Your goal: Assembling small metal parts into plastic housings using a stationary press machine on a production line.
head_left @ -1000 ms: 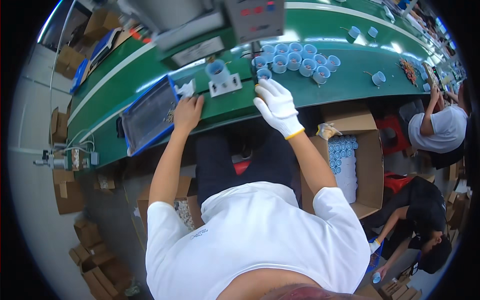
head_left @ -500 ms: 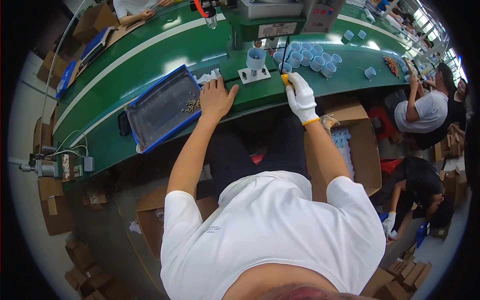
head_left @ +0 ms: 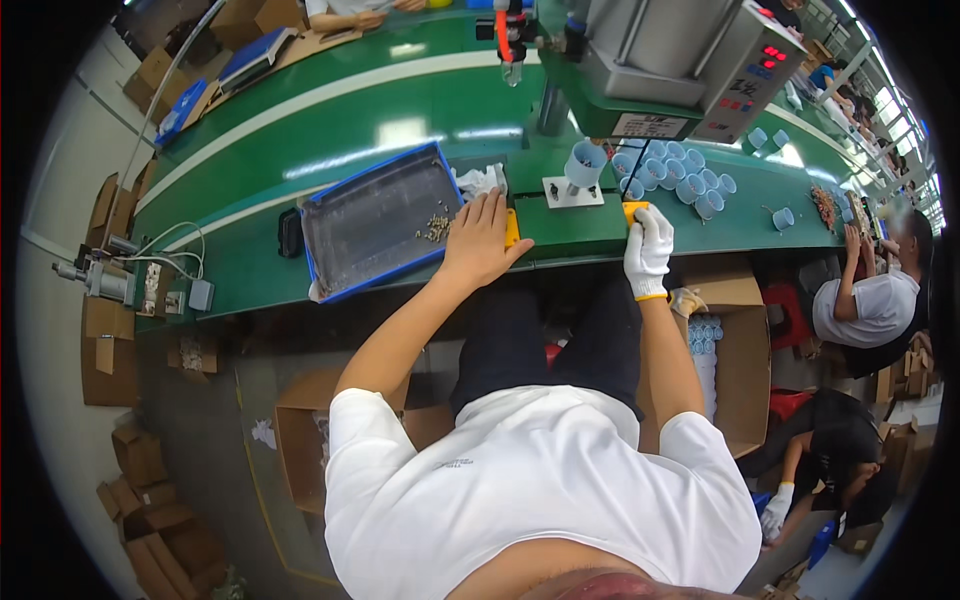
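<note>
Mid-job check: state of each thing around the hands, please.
Left hand: bare, palm down, fingers extended
Right hand: gloved, at the right yellow block
Fixture cup: upright, small parts inside
Blue-rimmed tray: flat, small parts toward its right end
Machine display: lit red
Cardboard box: open, blue cups inside

Forearms [head_left: 410, 328] stretched forward, bare left hand [head_left: 482, 242] palm-down, thumb splayed, gloved right hand [head_left: 650, 245] partly curled.

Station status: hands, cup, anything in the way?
Bare left hand at one yellow block; gloved right hand on another. Blue cup over metal plate. Neither hand at the cup.
</note>
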Tool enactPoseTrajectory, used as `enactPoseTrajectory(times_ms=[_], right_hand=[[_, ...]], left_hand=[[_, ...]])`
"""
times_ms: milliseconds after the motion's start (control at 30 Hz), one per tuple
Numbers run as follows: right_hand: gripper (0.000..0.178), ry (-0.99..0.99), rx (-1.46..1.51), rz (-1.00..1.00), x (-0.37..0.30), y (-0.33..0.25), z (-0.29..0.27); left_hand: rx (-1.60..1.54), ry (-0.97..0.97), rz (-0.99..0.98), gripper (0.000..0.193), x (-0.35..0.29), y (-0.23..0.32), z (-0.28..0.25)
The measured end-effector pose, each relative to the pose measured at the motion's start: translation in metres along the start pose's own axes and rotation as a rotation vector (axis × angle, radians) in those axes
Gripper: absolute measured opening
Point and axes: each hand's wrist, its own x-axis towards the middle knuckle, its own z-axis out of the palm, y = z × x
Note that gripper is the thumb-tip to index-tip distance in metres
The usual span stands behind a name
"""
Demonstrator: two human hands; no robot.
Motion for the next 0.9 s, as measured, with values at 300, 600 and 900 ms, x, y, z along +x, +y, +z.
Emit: enactPoseTrajectory(times_ms=[300, 600, 900], right_hand=[[0.026, 0.028, -0.047, -0.067, 0.014, 0.028, 0.013], [0.034, -0.581, 0.153, 0.066, 0.079, 0.011, -0.056], [0.033, -0.713, 0.136, 0.172, 0.101, 0.023, -0.094]], left_hand=[[-0.117, 0.116, 0.240, 0.041, -0.003, -0.017, -0.030], [-0.384, 0.016, 0.015, 0.017, 0.039, -0.079, -0.015], [-0.060, -0.171, -0.413, 0.036, 0.048, -0.182, 0.020]])
